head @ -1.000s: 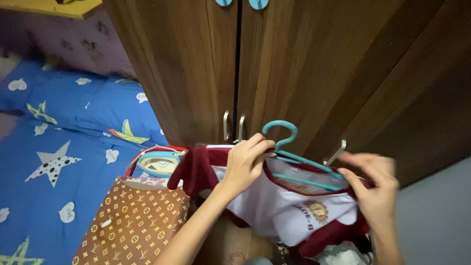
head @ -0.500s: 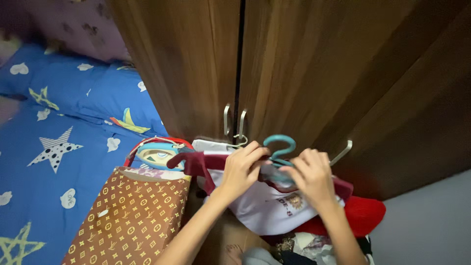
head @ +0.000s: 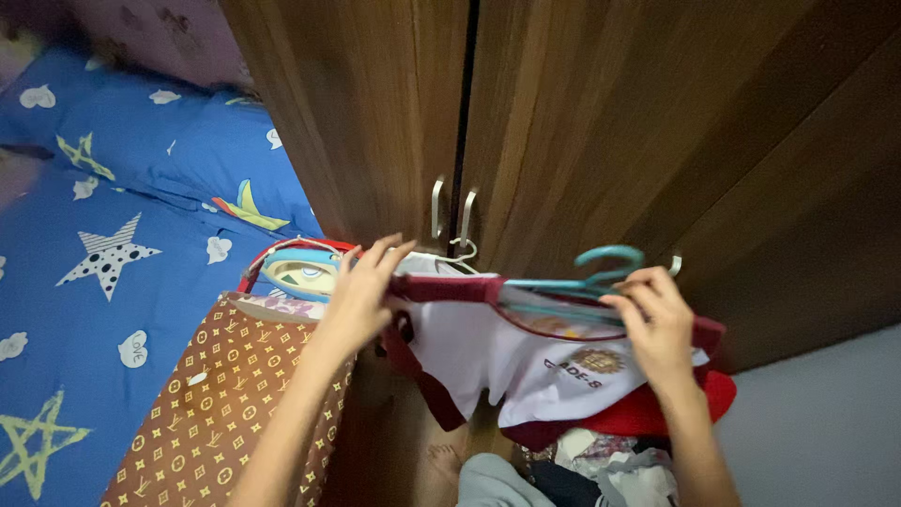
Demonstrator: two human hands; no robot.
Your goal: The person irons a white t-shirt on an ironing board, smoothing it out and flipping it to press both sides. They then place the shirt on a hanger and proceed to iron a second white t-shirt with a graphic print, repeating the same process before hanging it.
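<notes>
We pinch a soft white shirt with maroon trim point(head: 507, 352) on a teal plastic hanger point(head: 582, 277) before the wooden wardrobe point(head: 563, 122), left hand point(head: 361, 296) and right hand point(head: 657, 324) apart, each gripping a shoulder.

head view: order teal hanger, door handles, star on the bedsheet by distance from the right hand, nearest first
1. Teal hanger: touching the right hand, at its fingertips.
2. Door handles: up and to the hand's left, on the wardrobe doors.
3. Star: far left, on the blue bedsheet.
</notes>
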